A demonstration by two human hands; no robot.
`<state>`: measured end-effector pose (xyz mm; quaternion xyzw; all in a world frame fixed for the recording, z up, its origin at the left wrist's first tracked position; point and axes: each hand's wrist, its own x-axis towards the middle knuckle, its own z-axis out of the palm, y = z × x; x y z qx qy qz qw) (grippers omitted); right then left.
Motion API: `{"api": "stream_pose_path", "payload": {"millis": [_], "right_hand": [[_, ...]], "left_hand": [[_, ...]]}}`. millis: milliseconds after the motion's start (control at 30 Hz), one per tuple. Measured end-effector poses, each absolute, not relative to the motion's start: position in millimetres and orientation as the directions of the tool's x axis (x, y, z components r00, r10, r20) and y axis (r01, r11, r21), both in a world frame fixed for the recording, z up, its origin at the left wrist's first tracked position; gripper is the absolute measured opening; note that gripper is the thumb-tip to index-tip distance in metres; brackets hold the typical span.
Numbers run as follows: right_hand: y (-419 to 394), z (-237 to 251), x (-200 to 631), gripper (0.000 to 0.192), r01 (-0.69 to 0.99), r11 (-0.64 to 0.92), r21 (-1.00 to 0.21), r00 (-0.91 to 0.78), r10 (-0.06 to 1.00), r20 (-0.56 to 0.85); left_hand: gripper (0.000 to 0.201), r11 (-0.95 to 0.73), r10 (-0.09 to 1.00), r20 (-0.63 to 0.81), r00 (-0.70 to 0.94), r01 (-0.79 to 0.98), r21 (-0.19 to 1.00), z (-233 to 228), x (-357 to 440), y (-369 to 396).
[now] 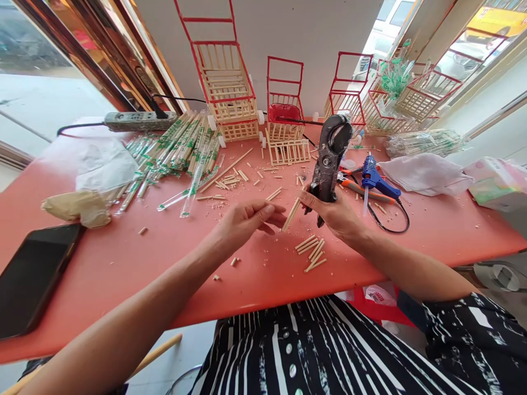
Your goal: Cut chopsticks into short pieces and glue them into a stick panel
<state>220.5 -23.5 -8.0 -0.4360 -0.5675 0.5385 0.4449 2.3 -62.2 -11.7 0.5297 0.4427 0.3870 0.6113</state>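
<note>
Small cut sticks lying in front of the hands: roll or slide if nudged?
The cut sticks look thin and light, so they would probably scatter easily. They look round, so some may roll on the smooth red table. Likely stiff.

Bright daylight is admitted through the windows (37,82) at upper left and upper right, where panes are overexposed. The red table (123,258) is evenly lit; only soft shadows are cast. Strong wide-angle bending is noted at all 4 edges. The centre is rendered sharp; the corners are smeared.
</note>
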Motion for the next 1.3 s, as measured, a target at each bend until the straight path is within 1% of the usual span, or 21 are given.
{"api": "stream_pose_path", "payload": {"millis": [67,133,200,300,400,500,633,700,767,833,867,967,1067,1200,1300], "right_hand": [[-20,-7,222,0.053,-0.02,0.025,-0.999,-0.214,0.976,0.028],[-17,-7,223,0.057,-0.052,-0.002,-0.999,-0.195,0.981,0.008],[-16,-8,224,0.058,-0.043,-0.019,-0.999,-0.182,0.983,-0.011],[-20,-7,221,0.056,0.004,0.003,-1.0,-0.184,0.983,0.003],[-26,-7,218,0.05,0.023,0.055,-0.998,-0.202,0.978,0.049],[-31,-9,215,0.046,0.059,0.075,-0.995,-0.221,0.973,0.06],[-32,-11,215,0.042,0.092,0.1,-0.991,-0.27,0.96,0.072],[-30,-10,217,0.041,0.086,0.146,-0.986,-0.281,0.953,0.116],[-26,-7,220,0.041,0.05,0.164,-0.985,-0.263,0.954,0.145],[-22,-5,223,0.043,-0.015,0.14,-0.99,-0.222,0.965,0.14],[-21,-5,225,0.043,-0.048,0.119,-0.992,-0.206,0.97,0.126],[-17,-5,227,0.045,-0.097,0.079,-0.992,-0.18,0.979,0.096],[-16,-5,227,0.045,-0.086,0.08,-0.993,-0.184,0.978,0.095],[-18,-3,226,0.042,-0.066,0.09,-0.994,-0.19,0.977,0.101],[-18,-3,225,0.041,-0.066,0.088,-0.994,-0.187,0.977,0.099]], "left_hand": [[0.041,0.061,0.983,-0.056,0.172,-0.023,0.998,-6,-5,-58],[0.033,-0.018,0.998,0.019,0.058,-0.019,1.0,-3,-12,-54],[0.027,-0.063,0.998,0.063,0.017,0.036,0.997,-2,-14,-52],[0.025,-0.076,0.993,0.055,0.108,0.198,0.977,-4,-7,-55],[0.031,-0.074,0.973,0.002,0.229,0.306,0.949,-7,6,-62],[0.036,-0.047,0.965,-0.038,0.261,0.31,0.949,-12,16,-66],[0.022,-0.045,0.945,-0.052,0.322,0.287,0.957,-12,16,-63],[0.018,-0.084,0.952,-0.027,0.306,0.344,0.935,-8,9,-58],[0.015,-0.158,0.971,0.05,0.234,0.471,0.868,-1,0,-52],[0.013,-0.209,0.977,0.132,0.169,0.618,0.758,4,-9,-44],[0.014,-0.218,0.976,0.142,0.167,0.669,0.711,5,-12,-40],[0.019,-0.254,0.966,0.115,0.232,0.763,0.594,2,-16,-26],[0.019,-0.288,0.955,0.082,0.285,0.824,0.488,-7,-13,-15],[0.016,-0.268,0.961,0.049,0.272,0.878,0.397,-13,-8,-8],[0.012,-0.297,0.95,0.009,0.313,0.891,0.345,-11,-5,-3]]}}
